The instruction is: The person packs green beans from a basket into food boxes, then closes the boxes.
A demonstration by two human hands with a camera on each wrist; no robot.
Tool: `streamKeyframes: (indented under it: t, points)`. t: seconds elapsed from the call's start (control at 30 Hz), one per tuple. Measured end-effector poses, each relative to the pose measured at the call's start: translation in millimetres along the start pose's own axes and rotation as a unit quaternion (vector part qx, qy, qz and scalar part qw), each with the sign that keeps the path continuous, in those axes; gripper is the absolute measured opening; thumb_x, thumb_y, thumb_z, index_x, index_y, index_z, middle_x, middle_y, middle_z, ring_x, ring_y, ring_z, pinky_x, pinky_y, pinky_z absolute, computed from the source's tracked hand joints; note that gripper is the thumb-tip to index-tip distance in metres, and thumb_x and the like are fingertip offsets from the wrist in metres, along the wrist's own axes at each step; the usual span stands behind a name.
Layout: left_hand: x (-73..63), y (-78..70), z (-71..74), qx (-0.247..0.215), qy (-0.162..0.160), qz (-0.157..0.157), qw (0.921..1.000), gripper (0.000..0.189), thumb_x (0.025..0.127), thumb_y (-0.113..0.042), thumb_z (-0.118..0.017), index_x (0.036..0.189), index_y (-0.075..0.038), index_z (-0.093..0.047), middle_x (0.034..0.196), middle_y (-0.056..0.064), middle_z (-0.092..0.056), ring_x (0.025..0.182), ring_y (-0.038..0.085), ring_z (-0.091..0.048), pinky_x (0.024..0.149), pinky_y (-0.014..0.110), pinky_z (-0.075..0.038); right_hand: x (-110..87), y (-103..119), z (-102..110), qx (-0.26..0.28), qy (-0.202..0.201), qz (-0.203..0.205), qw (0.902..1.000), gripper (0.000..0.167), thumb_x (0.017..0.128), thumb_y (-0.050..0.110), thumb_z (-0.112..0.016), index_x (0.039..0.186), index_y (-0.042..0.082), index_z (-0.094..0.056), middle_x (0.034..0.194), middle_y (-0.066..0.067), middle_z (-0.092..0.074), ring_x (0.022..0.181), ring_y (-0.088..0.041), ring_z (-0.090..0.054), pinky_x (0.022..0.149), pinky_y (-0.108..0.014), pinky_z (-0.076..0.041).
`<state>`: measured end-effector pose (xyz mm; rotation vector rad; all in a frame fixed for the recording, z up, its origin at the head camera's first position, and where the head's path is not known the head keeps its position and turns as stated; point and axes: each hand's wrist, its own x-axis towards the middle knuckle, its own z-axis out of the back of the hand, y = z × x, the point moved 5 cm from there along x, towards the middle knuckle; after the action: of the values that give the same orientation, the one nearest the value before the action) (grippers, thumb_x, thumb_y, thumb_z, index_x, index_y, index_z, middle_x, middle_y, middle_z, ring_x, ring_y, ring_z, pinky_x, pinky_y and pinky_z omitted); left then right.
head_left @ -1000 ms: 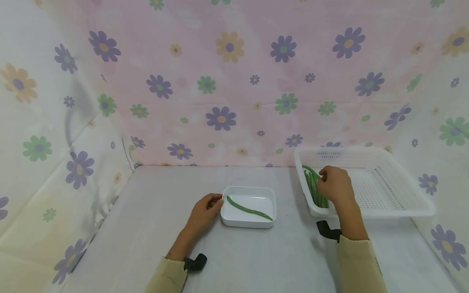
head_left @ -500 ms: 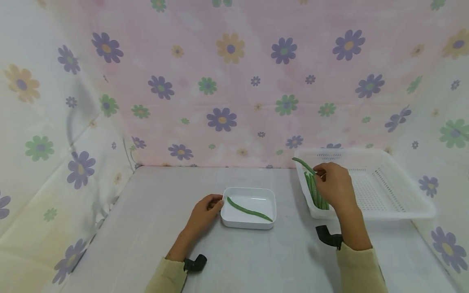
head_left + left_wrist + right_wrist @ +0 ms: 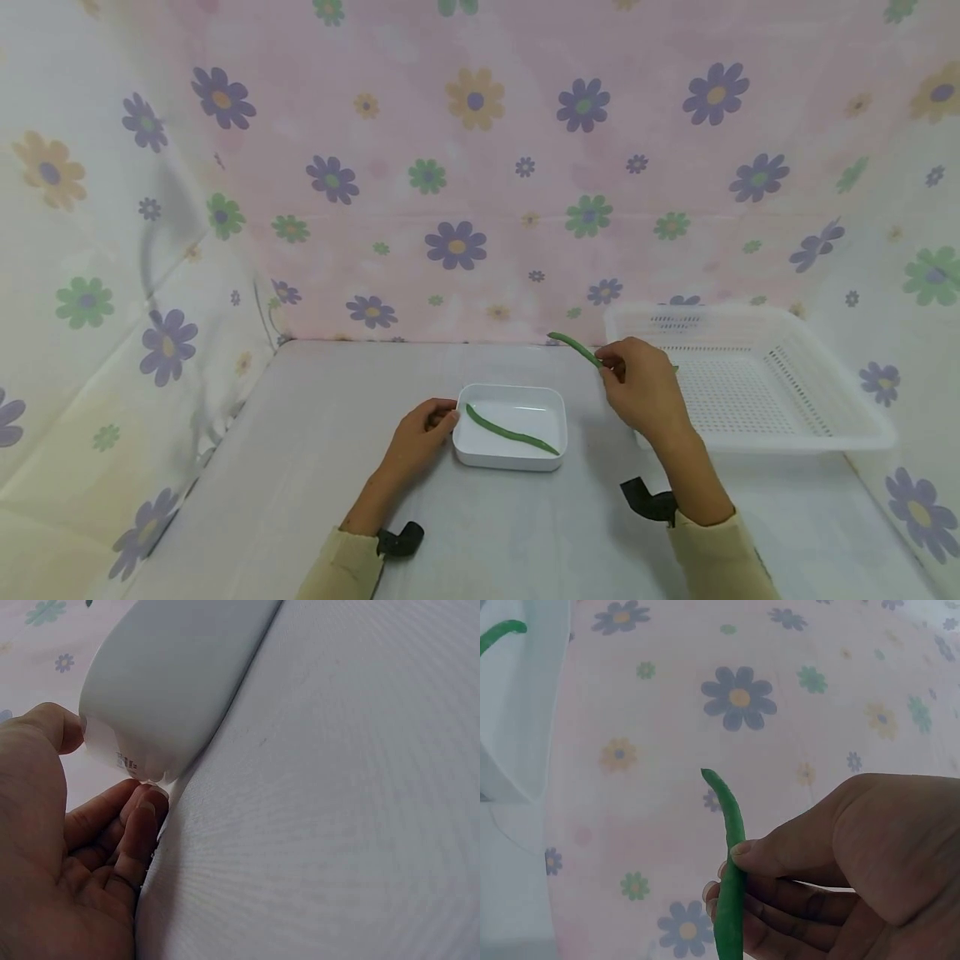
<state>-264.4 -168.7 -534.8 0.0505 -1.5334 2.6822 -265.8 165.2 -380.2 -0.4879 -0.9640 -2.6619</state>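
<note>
My right hand (image 3: 643, 390) pinches a green bean (image 3: 573, 347) between thumb and fingertips, raised at the left side of the white basket. In the right wrist view the bean (image 3: 733, 900) points upward past my thumb. Another green bean (image 3: 512, 432) lies slantwise in a small white dish (image 3: 510, 461) on the table. My left hand (image 3: 417, 433) grips the dish's left end. The left wrist view has its thumb at the rim of the dish (image 3: 165, 675) and curled fingertips (image 3: 142, 825) near its base. My right hand hides the basket's left part.
A white perforated basket (image 3: 832, 440) stands at the right rear of the pale table (image 3: 510, 542). Flowered cloth (image 3: 480, 275) hangs behind the table and along both sides.
My right hand has lifted a green bean out of the bunch in the basket and moved left with it past the basket's rim. My left hand stays at the dish.
</note>
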Motion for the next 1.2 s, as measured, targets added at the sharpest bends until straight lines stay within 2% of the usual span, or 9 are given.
streamKeyframes:
  t: [0.4, 0.7, 0.87, 1.03, 1.2]
  points:
    - [-0.1, 0.2, -0.1, -0.004, 0.001, -0.003, 1.0000, 0.035, 0.106, -0.035, -0.067, 0.133, -0.013, -0.070, 0.110, -0.001, -0.071, 0.097, 0.013, -0.062, 0.087, 0.033, -0.051, -3.9, 22.2, -28.6, -0.018, 0.013, 0.040, 0.9989, 0.016, 0.090, -0.004, -0.074, 0.105, 0.000, -0.078, 0.093, -0.008, -0.072, 0.076, -0.019, -0.067, 0.068, -0.039, -0.057]
    - [-0.6, 0.2, 0.3, -0.006, 0.002, -0.003, 1.0000, 0.036, 0.106, -0.037, -0.067, 0.133, -0.013, -0.070, 0.111, -0.002, -0.071, 0.097, 0.012, -0.061, 0.086, 0.032, -0.051, -7.7, 32.6, -60.0, -0.013, 0.058, 0.051, 0.9969, 0.014, 0.088, -0.002, -0.078, 0.101, 0.005, -0.077, 0.090, -0.002, -0.069, 0.075, -0.013, -0.064, 0.068, -0.032, -0.055]
    - [0.0, 0.3, 0.1, -0.007, 0.001, -0.003, 1.0000, 0.037, 0.106, -0.038, -0.067, 0.133, -0.013, -0.070, 0.111, -0.001, -0.071, 0.097, 0.012, -0.061, 0.086, 0.032, -0.051, -10.9, 39.3, -74.0, -0.003, 0.066, 0.069, 0.9954, 0.014, 0.088, -0.004, -0.078, 0.096, 0.007, -0.076, 0.088, 0.001, -0.068, 0.075, -0.011, -0.063, 0.067, -0.031, -0.055]
    - [0.6, 1.9, -0.6, -0.006, 0.001, -0.003, 1.0000, 0.036, 0.106, -0.038, -0.067, 0.132, -0.014, -0.070, 0.110, -0.001, -0.071, 0.097, 0.013, -0.062, 0.086, 0.033, -0.051, -14.1, 42.0, -86.9, -0.004, 0.068, 0.083, 0.9942, 0.014, 0.087, -0.004, -0.078, 0.093, 0.009, -0.076, 0.088, 0.003, -0.068, 0.076, -0.012, -0.064, 0.067, -0.030, -0.055]
    - [0.8, 4.3, -1.1, 0.004, 0.000, -0.005, 1.0000, 0.037, 0.106, -0.039, -0.067, 0.132, -0.014, -0.070, 0.110, -0.002, -0.071, 0.097, 0.013, -0.062, 0.087, 0.033, -0.051, -16.6, 40.1, -97.9, -0.006, 0.074, 0.079, 0.9941, 0.016, 0.086, -0.004, -0.080, 0.092, 0.010, -0.076, 0.088, 0.003, -0.068, 0.076, -0.011, -0.064, 0.067, -0.030, -0.054]
